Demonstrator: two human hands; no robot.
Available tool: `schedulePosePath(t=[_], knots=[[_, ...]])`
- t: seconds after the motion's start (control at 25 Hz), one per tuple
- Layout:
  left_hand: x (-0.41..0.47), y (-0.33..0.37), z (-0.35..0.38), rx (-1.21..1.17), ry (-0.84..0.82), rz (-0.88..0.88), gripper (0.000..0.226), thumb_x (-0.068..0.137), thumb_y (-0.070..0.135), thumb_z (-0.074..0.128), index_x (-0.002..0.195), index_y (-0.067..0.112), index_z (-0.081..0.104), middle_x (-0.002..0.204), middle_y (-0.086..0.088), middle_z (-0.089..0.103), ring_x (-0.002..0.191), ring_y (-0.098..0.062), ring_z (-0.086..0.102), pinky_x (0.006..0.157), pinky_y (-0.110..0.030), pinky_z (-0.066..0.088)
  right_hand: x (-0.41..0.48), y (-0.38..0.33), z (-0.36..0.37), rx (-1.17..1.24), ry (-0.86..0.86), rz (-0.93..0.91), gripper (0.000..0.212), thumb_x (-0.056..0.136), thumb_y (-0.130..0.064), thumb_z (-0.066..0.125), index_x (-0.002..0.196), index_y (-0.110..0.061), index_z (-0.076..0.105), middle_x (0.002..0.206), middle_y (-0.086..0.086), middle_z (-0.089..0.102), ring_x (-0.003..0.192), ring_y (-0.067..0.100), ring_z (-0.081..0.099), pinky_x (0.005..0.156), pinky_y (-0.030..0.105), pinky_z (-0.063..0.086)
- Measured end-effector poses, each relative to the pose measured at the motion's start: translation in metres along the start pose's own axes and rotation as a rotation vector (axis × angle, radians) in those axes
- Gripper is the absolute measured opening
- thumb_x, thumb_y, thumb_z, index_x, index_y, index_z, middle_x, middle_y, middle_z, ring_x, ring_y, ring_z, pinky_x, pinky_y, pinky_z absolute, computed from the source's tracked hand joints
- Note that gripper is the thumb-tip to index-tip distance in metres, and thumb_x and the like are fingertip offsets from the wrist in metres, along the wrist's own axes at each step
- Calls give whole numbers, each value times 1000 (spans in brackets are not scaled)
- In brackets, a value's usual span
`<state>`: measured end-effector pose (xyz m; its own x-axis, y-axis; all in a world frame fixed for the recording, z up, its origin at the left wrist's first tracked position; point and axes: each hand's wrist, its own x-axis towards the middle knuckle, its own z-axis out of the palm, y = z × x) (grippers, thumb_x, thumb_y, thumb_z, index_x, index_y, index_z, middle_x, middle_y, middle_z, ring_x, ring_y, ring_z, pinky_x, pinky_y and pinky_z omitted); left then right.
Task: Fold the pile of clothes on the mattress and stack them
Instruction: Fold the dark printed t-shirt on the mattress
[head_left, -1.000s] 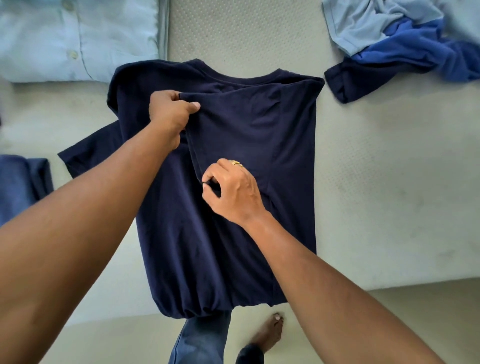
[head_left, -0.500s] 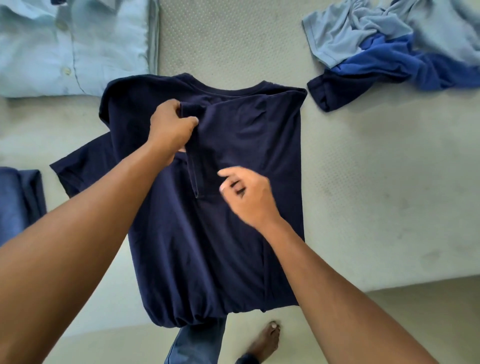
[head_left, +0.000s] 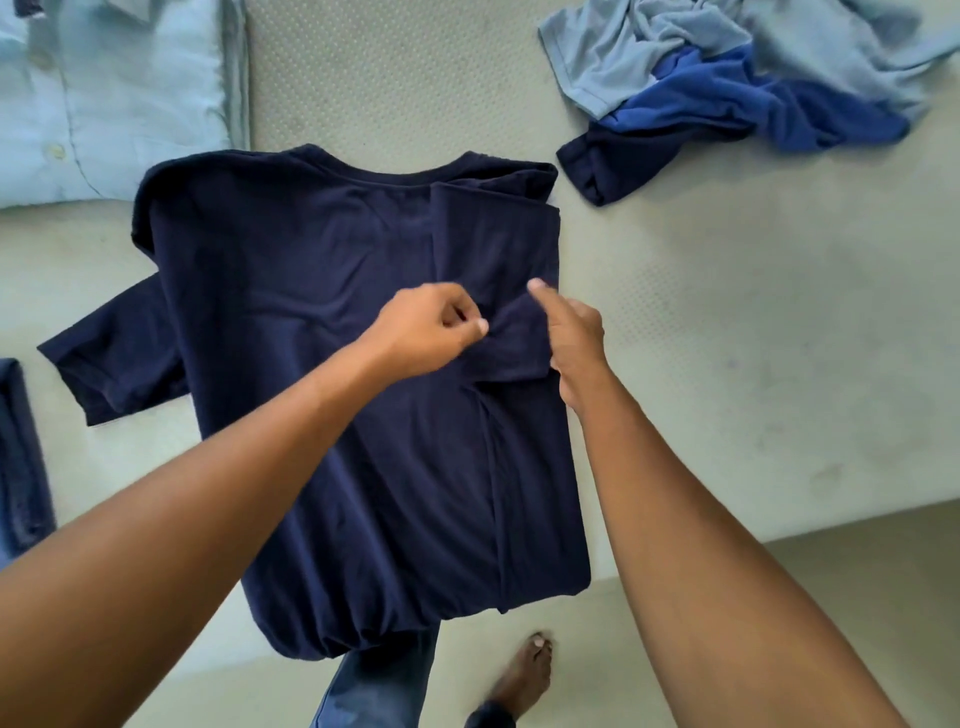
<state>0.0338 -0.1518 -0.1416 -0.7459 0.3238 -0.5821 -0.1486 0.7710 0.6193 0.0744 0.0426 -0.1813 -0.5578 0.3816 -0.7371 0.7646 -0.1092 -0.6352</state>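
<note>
A navy T-shirt (head_left: 322, 322) is spread at the centre of the mattress (head_left: 753, 374), collar toward 12 o'clock. Its right side is already folded inward and the right sleeve is doubled back over it. The left sleeve (head_left: 114, 353) is laid out flat toward 9 o'clock, unfolded.

The left hand (head_left: 431, 327) is curled at the folded sleeve, and a ridge of cloth appears to be pinched under its thumb. The right hand (head_left: 574, 340) is set at the shirt's right edge with the index finger extended. Whether cloth is gripped beneath it cannot be told.

A folded light blue button shirt (head_left: 104, 98) is seen at 10 o'clock, and a folded dark blue garment (head_left: 21, 452) at 9 o'clock. A heap of unfolded clothes (head_left: 727, 88) is left at 1 o'clock. The task is judged roughly midway: this shirt needs its left side and a lengthwise fold, then stacking.
</note>
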Motion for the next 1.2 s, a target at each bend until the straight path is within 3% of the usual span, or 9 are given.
schedulePosePath(t=[0.08, 0.2, 0.32, 0.44, 0.56, 0.72, 0.88, 1.12, 1.2], knots=[[-21, -1, 13, 40, -176, 74, 17, 93, 46, 67, 104, 34, 72, 88, 15, 75, 76, 0, 65, 80, -27, 51, 0, 1, -2, -103, 15, -98, 38, 76, -34, 86, 103, -14, 69, 97, -6, 77, 90, 14, 74, 83, 35, 61], [-35, -2, 16, -28, -453, 4, 17, 98, 42, 62, 98, 30, 75, 84, 9, 78, 67, -12, 74, 66, -25, 55, -11, 5, -12, -176, -33, -166, 60, 77, -15, 87, 127, -29, 57, 108, -6, 76, 96, 10, 75, 83, 31, 62], [-26, -12, 12, 3, -91, -48, 26, 97, 39, 62, 81, 22, 72, 74, 4, 76, 69, -19, 73, 72, -33, 59, -20, 15, -21, -349, -23, -153, 82, 79, -7, 85, 146, -30, 44, 95, -2, 67, 81, 16, 75, 70, 36, 65], [-14, -24, 11, -25, 269, -131, 21, 91, 43, 69, 90, 23, 64, 81, 5, 72, 81, -22, 70, 78, -36, 56, -31, 18, -22, -563, 53, -201, 82, 82, -10, 83, 150, -21, 39, 87, -8, 65, 77, 15, 72, 74, 33, 60], [-13, -21, 21, -385, 90, -379, 40, 85, 43, 82, 92, 6, 69, 78, -7, 77, 67, -27, 76, 68, -39, 65, -39, 9, -9, -782, 259, -392, 60, 85, -28, 76, 139, -21, 50, 106, -7, 65, 101, 17, 60, 85, 32, 48], [-25, -27, 40, -568, -5, -459, 16, 93, 16, 76, 93, 0, 72, 80, -13, 79, 65, -23, 75, 61, -33, 64, -31, -13, 33, -884, 171, -834, 29, 85, -27, 64, 113, -25, 69, 99, 0, 63, 96, 23, 60, 91, 38, 49], [-31, -37, 45, -641, -2, -428, 23, 95, 27, 75, 96, 5, 71, 77, -7, 79, 62, -24, 75, 55, -30, 58, -14, -31, 59, -1156, -172, -636, 38, 92, -24, 62, 128, -34, 68, 118, 1, 63, 115, 25, 58, 103, 45, 48], [-52, -49, 35, -344, -192, -345, 9, 93, 15, 67, 94, 8, 73, 72, -1, 78, 54, -17, 69, 47, -23, 48, -41, -18, 68, -1094, -143, -603, 51, 95, -27, 64, 144, -26, 55, 131, 5, 59, 123, 29, 53, 106, 46, 46], [-65, -64, 16, -351, -127, -339, 12, 94, 20, 67, 91, 9, 71, 70, -1, 77, 50, -17, 67, 46, -23, 47, -57, -13, 69, -1091, -153, -643, 49, 94, -25, 64, 142, -23, 56, 128, 4, 61, 122, 29, 53, 105, 45, 46]])
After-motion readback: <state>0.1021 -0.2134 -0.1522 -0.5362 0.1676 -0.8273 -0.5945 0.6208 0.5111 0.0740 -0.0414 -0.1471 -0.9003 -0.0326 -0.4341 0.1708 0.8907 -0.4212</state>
